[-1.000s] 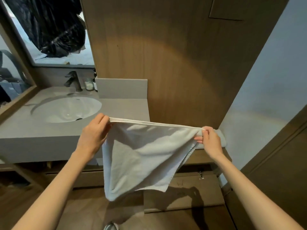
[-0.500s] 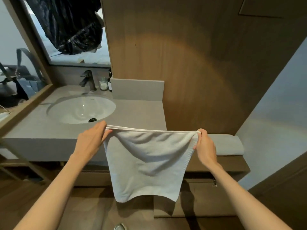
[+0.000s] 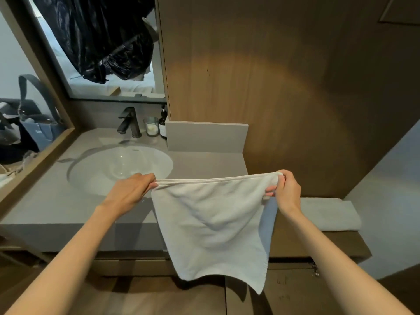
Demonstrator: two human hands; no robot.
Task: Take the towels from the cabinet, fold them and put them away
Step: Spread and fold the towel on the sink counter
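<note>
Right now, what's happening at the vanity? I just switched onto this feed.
A person is midway through folding a white towel. The left hand and right hand each pinch a top corner, stretching the doubled edge taut in the air in front of the counter; the rest hangs free. Another folded towel lies on the lower shelf to the right.
</note>
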